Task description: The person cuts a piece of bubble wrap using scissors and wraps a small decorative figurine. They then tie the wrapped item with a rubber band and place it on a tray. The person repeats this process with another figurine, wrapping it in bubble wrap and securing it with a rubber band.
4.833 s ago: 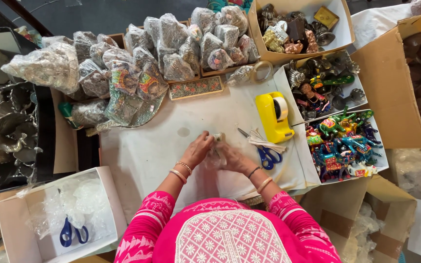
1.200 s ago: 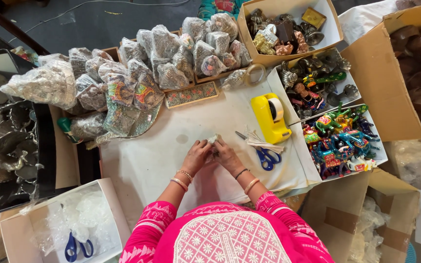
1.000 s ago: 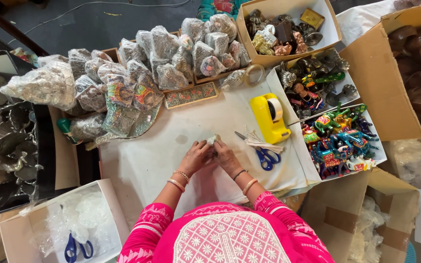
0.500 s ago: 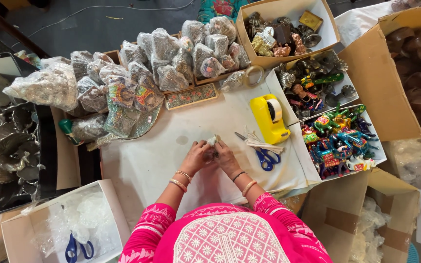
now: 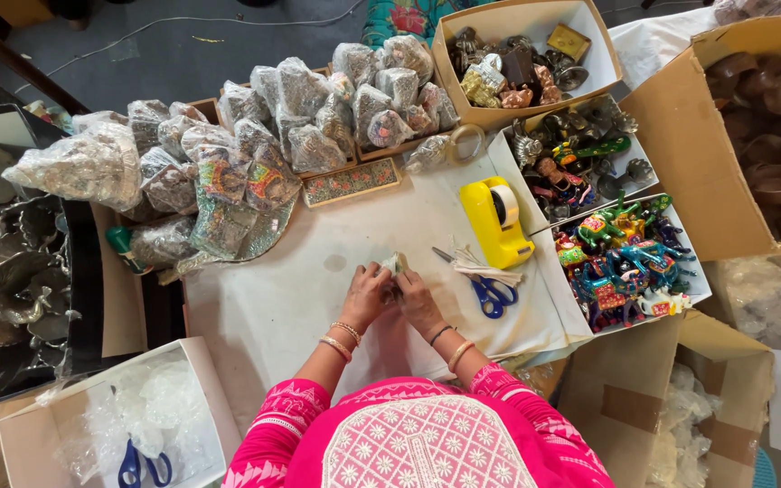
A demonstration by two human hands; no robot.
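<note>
My left hand point(image 5: 366, 295) and my right hand point(image 5: 418, 301) meet over the white-covered table point(image 5: 273, 307). Together they pinch a small pale object point(image 5: 394, 264) wrapped in clear plastic; most of it is hidden by my fingers. Blue-handled scissors point(image 5: 485, 287) lie just right of my right hand. A yellow tape dispenser point(image 5: 496, 220) stands beyond them.
Many plastic-wrapped ornaments point(image 5: 291, 108) are piled along the table's far side. Boxes on the right hold metal trinkets point(image 5: 522, 63) and painted figurines point(image 5: 625, 258). A brown carton of bowls point(image 5: 761, 117) stands far right. A white box with bags and scissors point(image 5: 142, 429) sits at lower left.
My hands stay together on the small wrapped object at the table's middle, shifting only slightly. Nothing else on the table has moved.
</note>
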